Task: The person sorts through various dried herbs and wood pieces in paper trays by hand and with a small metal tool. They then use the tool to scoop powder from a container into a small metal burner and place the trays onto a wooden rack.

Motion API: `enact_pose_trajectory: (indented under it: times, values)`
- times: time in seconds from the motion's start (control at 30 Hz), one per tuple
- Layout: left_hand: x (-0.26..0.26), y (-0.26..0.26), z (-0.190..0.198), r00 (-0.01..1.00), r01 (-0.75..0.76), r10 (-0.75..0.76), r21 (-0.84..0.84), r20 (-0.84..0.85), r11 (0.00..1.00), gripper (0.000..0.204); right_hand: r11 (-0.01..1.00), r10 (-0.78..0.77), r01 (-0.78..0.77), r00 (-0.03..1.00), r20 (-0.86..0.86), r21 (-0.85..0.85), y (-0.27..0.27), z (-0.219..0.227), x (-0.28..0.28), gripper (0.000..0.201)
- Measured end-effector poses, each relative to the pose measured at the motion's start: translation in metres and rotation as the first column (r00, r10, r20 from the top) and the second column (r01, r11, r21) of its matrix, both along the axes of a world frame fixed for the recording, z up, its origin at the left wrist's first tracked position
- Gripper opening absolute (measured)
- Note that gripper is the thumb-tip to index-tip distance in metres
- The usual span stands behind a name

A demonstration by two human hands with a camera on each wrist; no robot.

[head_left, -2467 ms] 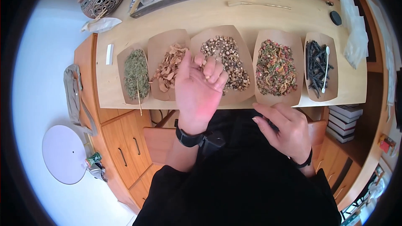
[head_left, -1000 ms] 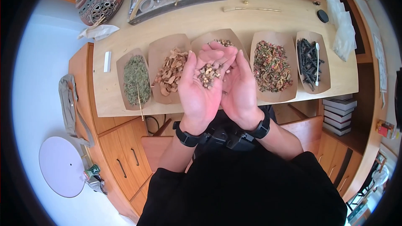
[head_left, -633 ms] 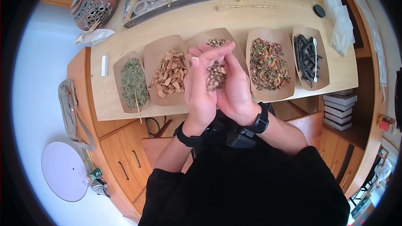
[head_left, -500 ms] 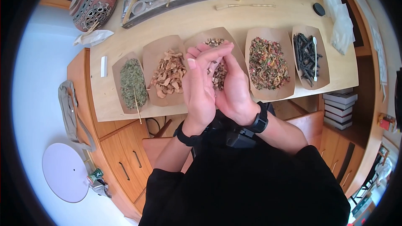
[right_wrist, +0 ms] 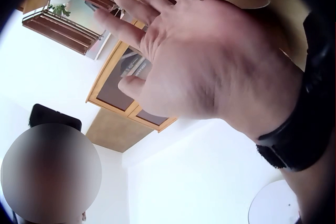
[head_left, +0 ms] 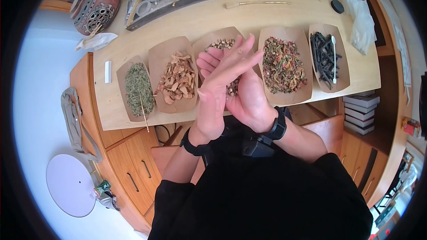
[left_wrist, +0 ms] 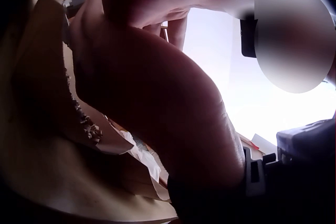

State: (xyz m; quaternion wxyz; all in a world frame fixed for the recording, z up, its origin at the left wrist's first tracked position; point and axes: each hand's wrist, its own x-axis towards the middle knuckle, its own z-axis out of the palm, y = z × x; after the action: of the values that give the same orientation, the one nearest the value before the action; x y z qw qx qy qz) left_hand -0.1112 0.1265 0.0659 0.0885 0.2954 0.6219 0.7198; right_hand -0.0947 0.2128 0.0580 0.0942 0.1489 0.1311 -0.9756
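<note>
In the head view both hands are raised over the middle paper tray of small dried pieces. The left hand crosses in front, fingers extended toward the upper right, near the right palm. Behind it the right hand is loosely cupped, its fingertips showing at the upper left. Some pieces show between the palms; whether they lie in the right hand or the tray I cannot tell. The right wrist view shows the left hand with its fingers spread. Dark in the left wrist view is the right hand.
Left of the middle tray are trays of green herb and brown slices; to its right, flower mix and dark sticks with a white spoon. Behind stand a brass-ware tray, a thin brass tool and a pot.
The hands came together holding pieces in the palms, then tilted toward each other. The left hand's fingers have since straightened and swung across the right hand toward the right. Fewer pieces show between the palms.
</note>
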Motion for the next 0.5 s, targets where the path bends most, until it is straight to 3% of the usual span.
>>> enact_pose_trajectory:
  times: [0.1, 0.23, 0.3, 0.33, 0.4, 0.43, 0.47, 0.5]
  values:
    - [0.001, 0.007, 0.001, 0.988, -0.033, 0.03, -0.015, -0.149, 0.999, 0.105, 1.0, -0.022, 0.022, 1.0, 0.009, 0.005, 0.003, -0.005, 0.0, 0.054]
    - [-0.005, -0.007, 0.019, 0.998, 0.057, -0.058, -0.079, -0.009, 0.995, 0.106, 1.0, -0.017, 0.017, 0.997, 0.081, 0.0, 0.006, -0.003, 0.001, 0.049]
    - [-0.002, -0.003, 0.02, 0.988, -0.131, 0.111, 0.19, 0.11, 0.973, 0.073, 0.997, -0.074, 0.072, 0.991, 0.112, 0.02, 0.005, -0.007, 0.002, 0.044]
    - [-0.003, -0.005, 0.021, 0.987, -0.131, 0.112, 0.19, 0.111, 0.973, 0.073, 0.997, -0.073, 0.072, 0.991, 0.114, 0.02, 0.005, -0.006, 0.002, 0.044]
    - [-0.008, -0.014, 0.022, 0.974, -0.211, 0.215, 0.048, -0.071, 0.976, 0.089, 0.994, -0.095, 0.106, 0.965, 0.242, -0.031, 0.007, 0.0, 0.0, 0.04]
    - [-0.01, -0.02, 0.013, 0.953, -0.3, 0.304, 0.162, -0.004, 0.94, 0.053, 0.995, -0.09, 0.099, 0.966, 0.241, -0.029, 0.009, -0.002, 0.0, 0.04]
    - [-0.009, -0.023, 0.009, 0.95, -0.306, 0.311, 0.166, -0.004, 0.938, 0.053, 0.993, -0.109, 0.114, 0.978, 0.179, -0.021, 0.012, -0.006, 0.0, 0.037]
    - [-0.008, -0.025, 0.006, 0.89, -0.454, 0.456, 0.051, -0.02, 0.889, 0.035, 0.992, -0.126, 0.128, 0.985, 0.116, -0.014, 0.016, -0.007, 0.0, 0.038]
